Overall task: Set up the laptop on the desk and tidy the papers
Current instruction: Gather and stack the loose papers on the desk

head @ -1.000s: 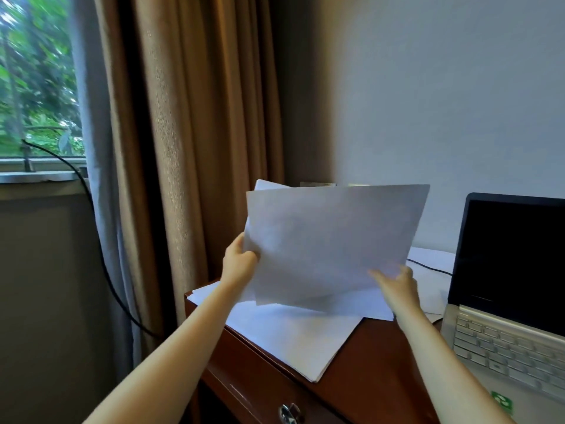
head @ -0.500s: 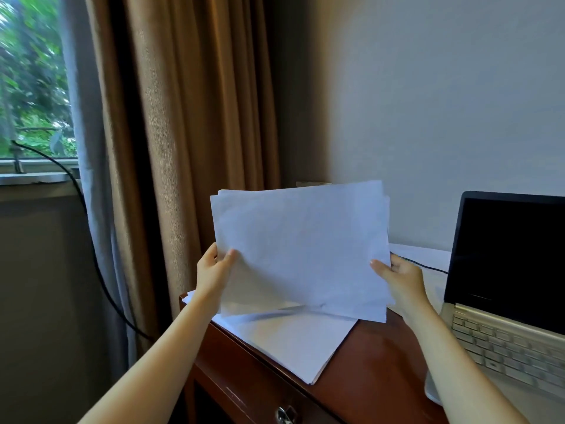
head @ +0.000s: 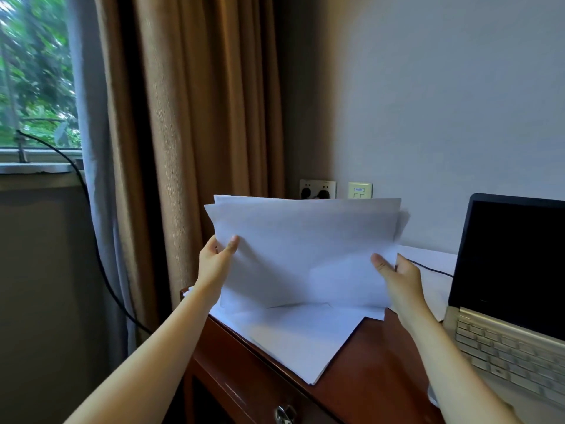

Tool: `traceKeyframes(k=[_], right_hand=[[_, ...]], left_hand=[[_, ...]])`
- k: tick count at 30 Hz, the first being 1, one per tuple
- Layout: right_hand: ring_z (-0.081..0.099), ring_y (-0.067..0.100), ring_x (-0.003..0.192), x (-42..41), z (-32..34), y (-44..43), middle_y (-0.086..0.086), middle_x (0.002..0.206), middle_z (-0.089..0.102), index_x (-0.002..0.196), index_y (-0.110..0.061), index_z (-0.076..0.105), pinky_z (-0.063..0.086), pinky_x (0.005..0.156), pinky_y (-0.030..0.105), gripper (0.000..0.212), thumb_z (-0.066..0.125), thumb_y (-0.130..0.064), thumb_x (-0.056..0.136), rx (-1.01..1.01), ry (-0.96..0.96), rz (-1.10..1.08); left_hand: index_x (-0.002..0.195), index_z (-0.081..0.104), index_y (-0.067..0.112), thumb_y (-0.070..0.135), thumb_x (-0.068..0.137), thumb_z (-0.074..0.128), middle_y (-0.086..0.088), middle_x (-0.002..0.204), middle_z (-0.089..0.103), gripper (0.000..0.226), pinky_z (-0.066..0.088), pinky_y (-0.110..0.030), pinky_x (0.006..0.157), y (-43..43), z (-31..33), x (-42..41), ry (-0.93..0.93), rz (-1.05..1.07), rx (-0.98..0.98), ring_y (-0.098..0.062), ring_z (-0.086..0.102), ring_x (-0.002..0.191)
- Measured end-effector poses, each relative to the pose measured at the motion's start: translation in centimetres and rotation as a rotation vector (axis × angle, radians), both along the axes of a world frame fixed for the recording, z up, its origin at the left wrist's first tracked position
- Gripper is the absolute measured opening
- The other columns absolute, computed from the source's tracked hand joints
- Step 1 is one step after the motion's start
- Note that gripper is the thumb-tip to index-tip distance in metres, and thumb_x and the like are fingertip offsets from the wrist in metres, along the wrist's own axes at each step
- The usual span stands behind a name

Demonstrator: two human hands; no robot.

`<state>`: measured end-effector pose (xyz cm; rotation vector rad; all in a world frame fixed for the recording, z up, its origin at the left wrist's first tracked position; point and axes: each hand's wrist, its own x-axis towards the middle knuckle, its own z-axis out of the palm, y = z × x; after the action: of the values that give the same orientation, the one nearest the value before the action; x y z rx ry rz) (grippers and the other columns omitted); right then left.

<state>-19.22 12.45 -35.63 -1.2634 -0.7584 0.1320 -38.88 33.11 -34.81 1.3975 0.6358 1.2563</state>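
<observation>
Two hands hold one sheaf of papers (head: 305, 249) upright over the far left part of the desk (head: 367, 381). The left hand (head: 217, 263) pinches the sheaf's left edge, thumb on the near face and fingers tucked behind. The right hand (head: 399, 278) grips the right edge lower down in the same way, thumb in front. The sheets in the sheaf are not squared, and their top corners fan out a little. Whether its lower edge touches the loose sheets (head: 301, 339) lying flat beneath it, I cannot tell. One corner of those flat sheets pokes past the desk's near edge.

The laptop (head: 507, 286) stands open at the right end of the desk, just right of the right hand, with its screen dark. Its key legends are too blurred to read. A thin black cable (head: 434, 270) runs over another sheet on the desk between the right hand and the screen.

On the far wall above the sheaf are a double socket (head: 318, 188) and a pale plate (head: 360, 190). The plate carries a small blue label too small to read. A brown curtain (head: 198, 117) hangs to the left, beside the window (head: 33, 75).
</observation>
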Motion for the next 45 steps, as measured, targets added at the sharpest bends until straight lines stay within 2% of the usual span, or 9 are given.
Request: traceKeyframes(k=[3, 7, 16, 22, 28, 35, 37, 41, 45], right_hand=[[0.057, 0.004, 0.081, -0.1, 0.3, 0.0, -0.010, 0.086, 0.062, 0.093, -0.017, 0.060, 0.045, 0.069, 0.010, 0.006, 0.057, -0.013, 0.092, 0.028, -0.019, -0.038], [0.061, 0.011, 0.085, -0.2, 0.5, 0.2, -0.004, 0.092, 0.066, 0.096, -0.023, 0.060, 0.047, 0.076, 0.025, 0.007, 0.061, -0.022, 0.089, 0.050, 0.000, -0.025], [0.052, 0.007, 0.070, -0.6, 1.0, 0.4, -0.008, 0.078, 0.059, 0.098, -0.015, 0.060, 0.042, 0.064, 0.018, 0.013, 0.047, -0.013, 0.097, 0.112, -0.018, -0.127], [0.025, 0.000, 0.048, -0.8, 1.3, 0.7, -0.003, 0.062, 0.024, 0.062, -0.017, 0.034, 0.021, 0.050, 0.017, 0.039, 0.041, -0.014, 0.100, 0.134, -0.021, -0.156], [0.047, 0.003, 0.101, -0.7, 1.7, 0.4, -0.010, 0.105, 0.055, 0.114, -0.012, 0.058, 0.035, 0.086, 0.010, 0.023, 0.041, -0.017, 0.100, 0.237, 0.203, -0.030], [0.057, -0.005, 0.064, -1.0, 1.8, 0.3, -0.017, 0.067, 0.064, 0.077, -0.018, 0.058, 0.044, 0.066, 0.014, 0.032, 0.037, -0.015, 0.101, 0.201, 0.159, -0.038], [0.063, 0.005, 0.082, -0.8, 1.7, 0.4, -0.010, 0.085, 0.069, 0.089, -0.019, 0.063, 0.048, 0.079, 0.026, 0.027, 0.042, -0.033, 0.099, 0.233, 0.197, 0.018], [0.059, 0.021, 0.115, -0.8, 1.2, -0.1, 0.003, 0.124, 0.063, 0.122, -0.022, 0.058, 0.045, 0.097, 0.044, 0.087, 0.068, -0.076, 0.055, 0.171, 0.163, 0.121], [0.063, 0.023, 0.096, -1.0, 1.2, 0.3, 0.002, 0.106, 0.068, 0.096, -0.025, 0.062, 0.048, 0.084, 0.035, 0.013, 0.067, -0.024, 0.084, 0.111, 0.089, 0.026]], left_hand=[[0.070, 0.048, 0.021, 0.022, 0.093, 0.057, 0.001, 0.070, 0.050, 0.025, 0.042, -0.016, 0.054, 0.0, 0.7, 0.3, -0.018, 0.032, 0.028, -0.016, 0.051, 0.068], [0.071, 0.043, 0.017, 0.026, 0.097, 0.049, -0.001, 0.073, 0.046, 0.029, 0.036, -0.025, 0.058, 0.5, 1.3, 0.3, -0.012, 0.019, 0.055, -0.014, 0.044, 0.067], [0.066, 0.040, 0.017, 0.018, 0.102, 0.036, 0.003, 0.063, 0.034, 0.036, 0.023, -0.022, 0.051, 1.1, 1.8, 0.7, -0.021, 0.136, 0.091, -0.008, 0.028, 0.056], [0.070, 0.046, 0.021, 0.023, 0.102, 0.038, 0.003, 0.071, 0.039, 0.033, 0.025, -0.023, 0.057, 1.7, 1.5, 0.8, -0.117, 0.155, 0.053, -0.008, 0.031, 0.064], [0.071, 0.054, 0.024, 0.018, 0.101, 0.041, 0.003, 0.070, 0.041, 0.033, 0.027, -0.019, 0.055, 1.7, 1.7, 0.4, -0.094, 0.165, 0.113, -0.008, 0.032, 0.063], [0.073, 0.051, 0.012, 0.023, 0.098, 0.047, 0.002, 0.066, 0.044, 0.028, 0.031, -0.018, 0.050, 1.6, 0.9, -0.2, 0.029, 0.068, 0.090, -0.011, 0.037, 0.060], [0.074, 0.045, 0.009, 0.025, 0.096, 0.051, -0.001, 0.066, 0.040, 0.028, 0.031, -0.018, 0.045, 1.4, 0.5, -0.3, 0.056, 0.029, 0.082, -0.014, 0.038, 0.060], [0.091, 0.053, 0.017, 0.027, 0.096, 0.051, 0.004, 0.075, 0.050, 0.011, 0.039, -0.017, 0.050, 0.8, 0.7, 0.0, 0.053, -0.016, 0.098, -0.009, 0.051, 0.068], [0.104, 0.048, 0.015, 0.026, 0.098, 0.046, 0.009, 0.081, 0.050, 0.013, 0.041, -0.017, 0.061, 0.1, 1.6, 0.6, 0.069, -0.054, 0.173, -0.007, 0.050, 0.075]])
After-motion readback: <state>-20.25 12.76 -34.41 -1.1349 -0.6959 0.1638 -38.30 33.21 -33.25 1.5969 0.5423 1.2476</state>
